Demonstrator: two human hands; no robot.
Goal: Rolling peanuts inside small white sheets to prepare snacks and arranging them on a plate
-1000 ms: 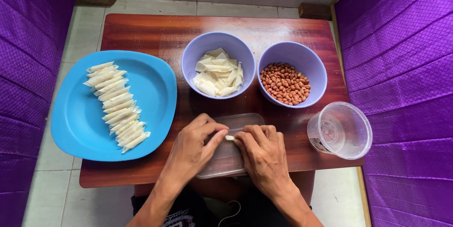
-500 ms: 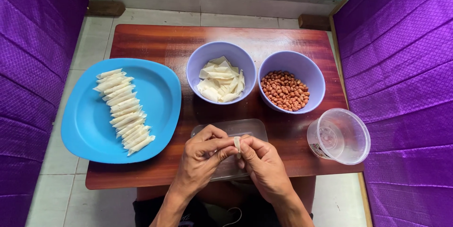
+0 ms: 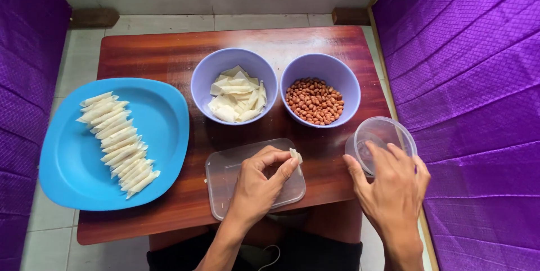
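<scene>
The left hand (image 3: 260, 181) pinches a small wrapper (image 3: 295, 155) in the middle of the frame, maybe half rolled, while the right hand (image 3: 394, 184), fingers spread, reaches the clear tub (image 3: 382, 136) at right, so a dip comes next

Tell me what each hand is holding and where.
Left hand pinches a small white wrapper roll by its lower end; right hand holds nothing, reaching over the clear tub.

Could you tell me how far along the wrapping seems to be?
Done: a row of rolls lies on the blue plate. In hand: the left hand pinches one wrapper; the right hand touches the clear cup. Left: wrappers and peanuts remain in bowls.
</scene>
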